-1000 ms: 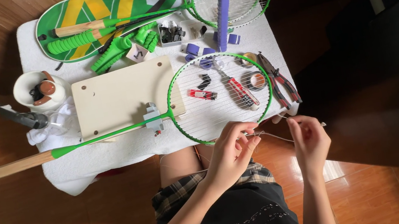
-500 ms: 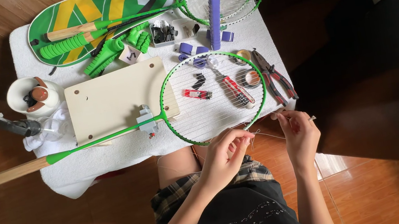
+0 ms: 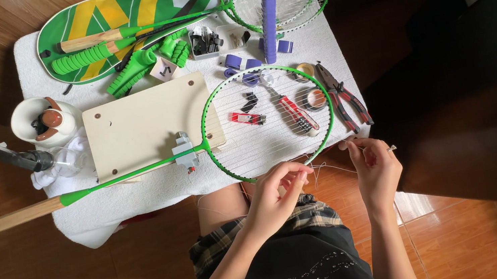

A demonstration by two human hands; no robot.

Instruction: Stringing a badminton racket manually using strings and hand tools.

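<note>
Left hand (image 3: 275,194) pinches the thin string (image 3: 328,166) just below the green racket (image 3: 266,123) head's near rim; right hand (image 3: 372,165) grips the same string to the right of that rim. Racket lies flat on the bench (image 3: 135,193), pliers (image 3: 343,99) beside its right edge. Step judged: stringing; string needs steady tension.

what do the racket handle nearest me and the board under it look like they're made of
Racket handle: looks like bare wood, pale tan and matt, no grip wrap showing. Board: smooth cream panel with dark screw heads near its corners, probably painted wood or plastic; the look leaves that open.
</note>
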